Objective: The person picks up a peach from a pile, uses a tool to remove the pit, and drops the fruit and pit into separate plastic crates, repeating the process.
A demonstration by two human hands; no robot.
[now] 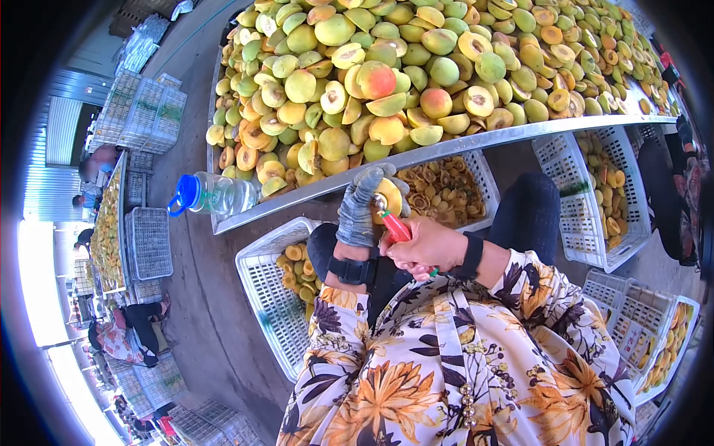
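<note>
My left hand (360, 207), in a grey glove, is closed around a halved yellow fruit (389, 196), its cut face turned toward my other hand. My bare right hand (425, 244) grips a red-handled tool (396, 226), whose metal end touches the middle of the fruit. Both hands are over my lap, just below the metal edge of a table (446, 141). On that table lies a large heap of green, yellow and reddish fruit (416, 67), much of it halved.
A water bottle (223, 193) with a blue cap lies at the table's left corner. White crates holding fruit stand at my left (260, 279), under the table (487, 186) and at the right (591, 245). Other people (137, 327) are at the far left and right edge.
</note>
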